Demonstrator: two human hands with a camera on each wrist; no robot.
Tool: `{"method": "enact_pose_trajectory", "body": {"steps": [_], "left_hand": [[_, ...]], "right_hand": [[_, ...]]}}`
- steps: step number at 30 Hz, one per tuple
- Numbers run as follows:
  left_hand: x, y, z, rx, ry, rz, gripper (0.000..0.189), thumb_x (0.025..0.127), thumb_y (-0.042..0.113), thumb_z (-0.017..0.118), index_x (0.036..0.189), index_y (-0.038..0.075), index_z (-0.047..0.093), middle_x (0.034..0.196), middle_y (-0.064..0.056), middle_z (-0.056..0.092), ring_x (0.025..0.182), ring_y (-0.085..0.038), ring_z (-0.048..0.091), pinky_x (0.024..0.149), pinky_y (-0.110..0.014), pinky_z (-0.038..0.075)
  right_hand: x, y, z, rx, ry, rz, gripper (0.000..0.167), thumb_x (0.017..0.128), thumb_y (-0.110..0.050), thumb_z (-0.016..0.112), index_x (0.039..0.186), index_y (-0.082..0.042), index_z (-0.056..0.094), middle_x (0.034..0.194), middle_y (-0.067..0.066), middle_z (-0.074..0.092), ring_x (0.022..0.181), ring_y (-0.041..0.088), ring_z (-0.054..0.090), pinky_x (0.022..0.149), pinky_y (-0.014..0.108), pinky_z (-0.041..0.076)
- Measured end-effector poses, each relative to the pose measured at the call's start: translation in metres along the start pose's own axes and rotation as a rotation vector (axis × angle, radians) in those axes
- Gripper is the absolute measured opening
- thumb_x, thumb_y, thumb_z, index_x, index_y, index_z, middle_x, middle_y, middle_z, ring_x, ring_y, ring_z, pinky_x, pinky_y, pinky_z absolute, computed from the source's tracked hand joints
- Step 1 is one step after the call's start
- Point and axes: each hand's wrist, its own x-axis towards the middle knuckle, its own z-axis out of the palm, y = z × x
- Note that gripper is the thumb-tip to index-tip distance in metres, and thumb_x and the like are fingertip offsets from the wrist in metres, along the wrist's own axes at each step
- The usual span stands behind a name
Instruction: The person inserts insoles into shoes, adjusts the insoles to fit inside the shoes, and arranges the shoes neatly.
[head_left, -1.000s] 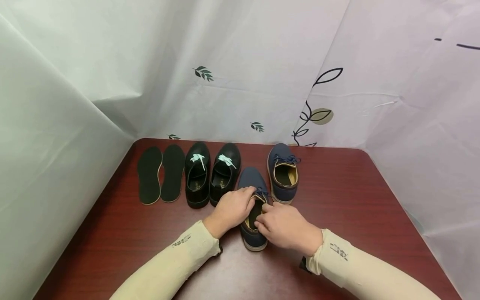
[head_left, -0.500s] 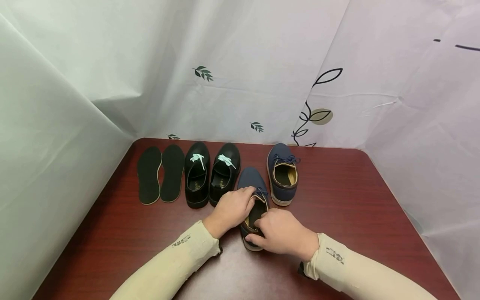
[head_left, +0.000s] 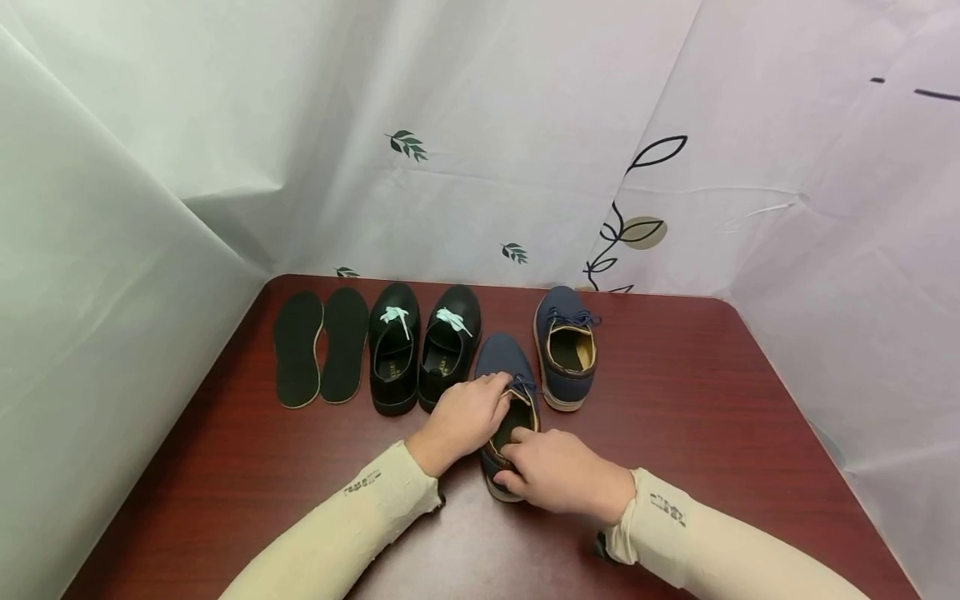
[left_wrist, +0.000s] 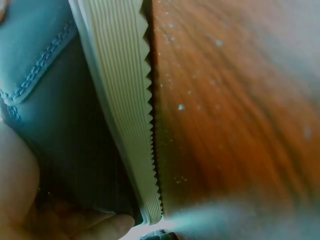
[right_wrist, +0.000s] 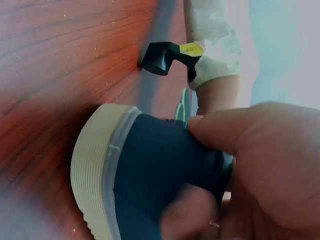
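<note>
A navy lace-up shoe (head_left: pixel 501 354) with a tan-lined opening stands at the table's middle, toe pointing away. My left hand (head_left: pixel 467 414) holds its left side near the laces; fingers press along the upper just above the ridged cream sole (left_wrist: pixel 125 95) in the left wrist view. At the heel, my right hand (head_left: pixel 562 471) grips the collar, fingertips bent into the opening and thumb outside. The right wrist view shows the shoe's heel (right_wrist: pixel 145 165) close up, one fingertip blurred against it. A dark footbed (head_left: pixel 512 421) shows inside, partly hidden by the right fingers.
The other navy shoe (head_left: pixel 573 367) stands behind, to the right. Two black shoes (head_left: pixel 394 387) (head_left: pixel 461 304) with pale laces line up at the left, beside two dark insoles (head_left: pixel 297 350) (head_left: pixel 345 346) lying flat. White fabric (head_left: pixel 465 183) hangs behind the reddish table (head_left: pixel 690 375).
My right hand has shifted from the opening's right side back to the heel, its thumb now outside the heel. The left hand and the shoe stay put.
</note>
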Motion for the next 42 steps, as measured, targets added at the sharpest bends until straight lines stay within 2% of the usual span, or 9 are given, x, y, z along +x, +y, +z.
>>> {"method": "enact_pose_trajectory", "body": {"steps": [3, 7, 11, 19, 26, 30, 37, 39, 42], "left_hand": [[0.000, 0.000, -0.001, -0.003, -0.007, -0.003, 0.034, 0.106, 0.031, 0.046, 0.131, 0.012, 0.061, 0.124, -0.010, 0.070, 0.104, -0.023, 0.071, 0.084, -0.039, 0.058], [0.000, 0.001, -0.001, -0.004, -0.011, -0.012, 0.035, 0.106, 0.031, 0.047, 0.131, 0.012, 0.061, 0.125, -0.009, 0.070, 0.106, -0.023, 0.070, 0.085, -0.040, 0.058], [0.000, 0.001, -0.001, -0.009, -0.006, -0.017, 0.035, 0.106, 0.032, 0.047, 0.131, 0.012, 0.061, 0.125, -0.009, 0.070, 0.106, -0.023, 0.070, 0.085, -0.040, 0.058], [-0.001, 0.001, -0.001, -0.021, 0.002, -0.025, 0.035, 0.105, 0.032, 0.048, 0.131, 0.012, 0.061, 0.127, -0.008, 0.069, 0.108, -0.022, 0.070, 0.086, -0.040, 0.057], [-0.003, 0.000, 0.000, -0.055, 0.039, -0.021, 0.033, 0.105, 0.032, 0.049, 0.128, 0.012, 0.062, 0.116, -0.004, 0.072, 0.093, -0.019, 0.071, 0.077, -0.038, 0.058], [-0.005, 0.001, -0.002, -0.087, 0.051, -0.023, 0.034, 0.104, 0.032, 0.050, 0.129, 0.013, 0.062, 0.114, -0.004, 0.071, 0.091, -0.019, 0.071, 0.076, -0.037, 0.058], [-0.009, 0.004, -0.011, -0.130, 0.060, -0.011, 0.038, 0.100, 0.033, 0.058, 0.133, 0.015, 0.062, 0.131, -0.008, 0.066, 0.115, -0.023, 0.066, 0.092, -0.041, 0.055], [-0.011, 0.005, -0.014, -0.152, 0.048, -0.028, 0.039, 0.099, 0.034, 0.058, 0.134, 0.016, 0.061, 0.139, -0.010, 0.060, 0.125, -0.026, 0.060, 0.096, -0.044, 0.053], [-0.015, 0.005, -0.020, -0.223, 0.019, -0.091, 0.045, 0.098, 0.037, 0.059, 0.139, 0.018, 0.057, 0.150, -0.013, 0.049, 0.136, -0.030, 0.050, 0.099, -0.049, 0.050]], "right_hand": [[-0.001, -0.002, 0.003, -0.008, 0.025, 0.007, 0.021, 0.094, -0.034, 0.067, 0.083, -0.017, 0.064, 0.077, -0.004, 0.051, 0.050, 0.010, 0.045, 0.048, 0.028, 0.041], [-0.003, -0.002, 0.008, 0.036, 0.028, 0.002, 0.020, 0.094, -0.032, 0.068, 0.083, -0.017, 0.061, 0.076, -0.006, 0.050, 0.055, 0.007, 0.047, 0.051, 0.026, 0.043], [-0.004, -0.001, 0.013, 0.084, 0.021, 0.019, 0.018, 0.095, -0.031, 0.069, 0.086, -0.017, 0.063, 0.078, -0.007, 0.052, 0.060, 0.006, 0.052, 0.055, 0.026, 0.046], [-0.005, -0.001, 0.018, 0.110, 0.025, 0.058, 0.015, 0.089, -0.032, 0.075, 0.088, -0.020, 0.067, 0.080, -0.008, 0.055, 0.068, 0.008, 0.060, 0.060, 0.026, 0.050], [-0.008, -0.004, 0.022, 0.066, 0.075, 0.055, 0.013, 0.088, -0.030, 0.077, 0.085, -0.020, 0.070, 0.078, -0.009, 0.055, 0.067, 0.011, 0.063, 0.057, 0.027, 0.052], [-0.011, -0.005, 0.026, 0.069, 0.118, 0.055, 0.011, 0.088, -0.028, 0.077, 0.083, -0.021, 0.069, 0.078, -0.011, 0.054, 0.067, 0.008, 0.062, 0.057, 0.027, 0.051], [-0.018, -0.007, 0.036, 0.056, 0.206, 0.028, 0.016, 0.088, -0.028, 0.077, 0.078, -0.023, 0.065, 0.075, -0.012, 0.052, 0.067, 0.004, 0.059, 0.059, 0.024, 0.051], [-0.019, -0.007, 0.038, 0.053, 0.218, 0.027, 0.018, 0.088, -0.028, 0.078, 0.077, -0.023, 0.064, 0.075, -0.012, 0.053, 0.068, 0.003, 0.060, 0.060, 0.024, 0.052], [-0.020, -0.008, 0.040, 0.046, 0.236, 0.023, 0.017, 0.087, -0.028, 0.078, 0.078, -0.023, 0.065, 0.075, -0.012, 0.055, 0.070, 0.004, 0.061, 0.061, 0.025, 0.053]]}}
